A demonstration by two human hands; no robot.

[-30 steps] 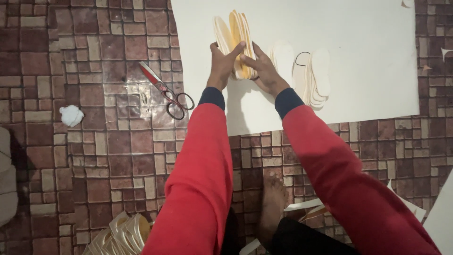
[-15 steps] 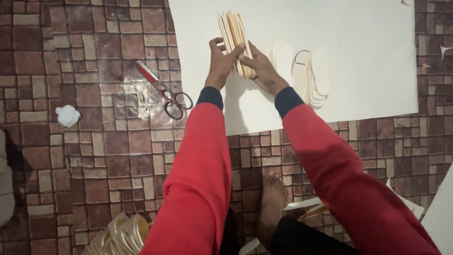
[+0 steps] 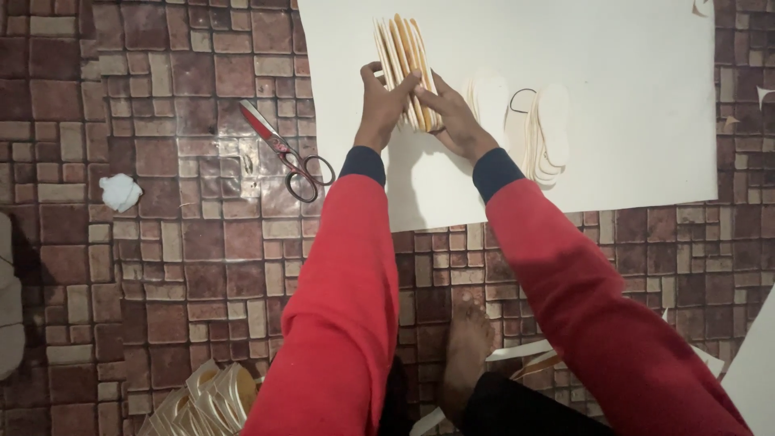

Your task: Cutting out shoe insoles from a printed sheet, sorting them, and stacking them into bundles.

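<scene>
1. Two hands are clamping together on a stack of sole cutouts (image 3: 406, 69), left hand (image 3: 381, 101) and right hand (image 3: 452, 117) squaring it upright on the white sheet (image 3: 630, 73).
2. Scissors (image 3: 286, 153) are lying on the floor nearby; evening the edges looks like the step, needing a steady grip.

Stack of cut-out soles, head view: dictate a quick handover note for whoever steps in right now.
Left hand and right hand press a stack of sole-shaped cut-outs between them, on edge on the white sheet.
More cut soles lie fanned on the sheet right of the hands.
Red-handled scissors lie untouched on the tiled floor to the left; another bundle of cut-outs is near the bottom edge.
Done: many soles cut. Left: squaring this stack and setting it down.
</scene>
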